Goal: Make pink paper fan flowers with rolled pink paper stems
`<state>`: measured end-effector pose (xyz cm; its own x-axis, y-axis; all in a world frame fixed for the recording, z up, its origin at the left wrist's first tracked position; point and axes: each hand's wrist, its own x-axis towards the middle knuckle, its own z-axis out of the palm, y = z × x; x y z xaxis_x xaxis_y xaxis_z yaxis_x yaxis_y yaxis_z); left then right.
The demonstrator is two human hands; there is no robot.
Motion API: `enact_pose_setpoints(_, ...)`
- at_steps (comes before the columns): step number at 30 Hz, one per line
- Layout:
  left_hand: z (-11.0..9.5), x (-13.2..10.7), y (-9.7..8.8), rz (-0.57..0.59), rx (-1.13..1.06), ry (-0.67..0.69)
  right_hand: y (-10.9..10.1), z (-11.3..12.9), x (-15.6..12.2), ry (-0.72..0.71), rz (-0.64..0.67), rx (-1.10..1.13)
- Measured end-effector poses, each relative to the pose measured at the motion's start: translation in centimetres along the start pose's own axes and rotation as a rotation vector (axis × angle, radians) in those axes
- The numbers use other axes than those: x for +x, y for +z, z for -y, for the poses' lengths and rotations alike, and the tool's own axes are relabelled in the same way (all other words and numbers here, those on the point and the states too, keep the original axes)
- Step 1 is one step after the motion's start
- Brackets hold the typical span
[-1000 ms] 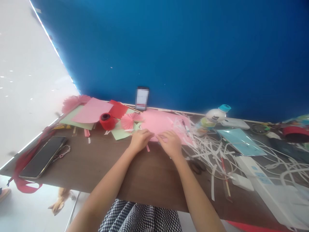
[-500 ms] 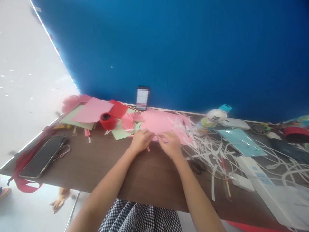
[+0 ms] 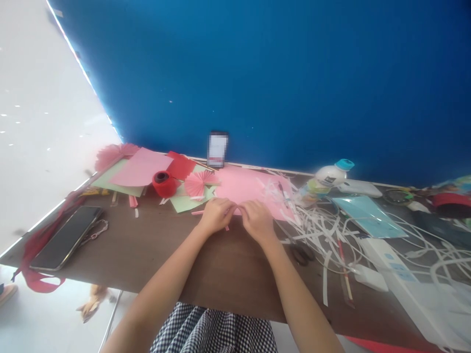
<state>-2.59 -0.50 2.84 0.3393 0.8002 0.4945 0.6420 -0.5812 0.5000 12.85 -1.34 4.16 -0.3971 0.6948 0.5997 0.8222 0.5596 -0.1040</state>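
Observation:
My left hand (image 3: 218, 214) and my right hand (image 3: 256, 219) meet fingertip to fingertip at the front edge of a large pink paper sheet (image 3: 243, 184). Both are closed in a pinch on a narrow pink paper strip (image 3: 197, 213), whose end pokes out to the left of my left hand. Most of the strip is hidden by my fingers. Just behind my left hand lies a pleated pink paper fan (image 3: 199, 183) on green paper (image 3: 180, 203). Dark-handled scissors (image 3: 303, 254) rest to the right of my right forearm.
A red roll (image 3: 164, 184) and a phone (image 3: 68, 238) are on the left. Another phone (image 3: 217, 149) leans against the blue wall. On the right are a white bottle (image 3: 331, 175), tangled white strips (image 3: 324, 230), a teal packet (image 3: 370, 215) and a power strip (image 3: 395, 274). A cat (image 3: 91, 301) is on the floor.
My right hand's fingers have curled in and drawn closer to my left fingertips. The strip's left end sits slightly lower and shows more. Other things have stayed put.

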Motion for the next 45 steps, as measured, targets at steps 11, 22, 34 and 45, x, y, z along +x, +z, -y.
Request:
enact_pose_setpoints(11,2.5,1.0,-0.1,-0.329,-1.300,-0.681,-0.4,-1.4,-0.3,0.366,-0.545,0.172)
enact_pose_setpoints(22,3.2,0.7,0.4,-0.361,-1.600,-0.663,0.0,-3.7,-0.3,0.344,-0.401,0.193)
enact_pose_setpoints(34,3.1,0.8,0.5,-0.335,-1.618,-0.729,0.1,-3.9,-0.4,0.844,-0.215,0.658)
enact_pose_setpoints(45,3.3,0.8,0.8,-0.311,-1.647,-0.731,0.0,-3.5,0.0,0.810,-0.272,0.690)
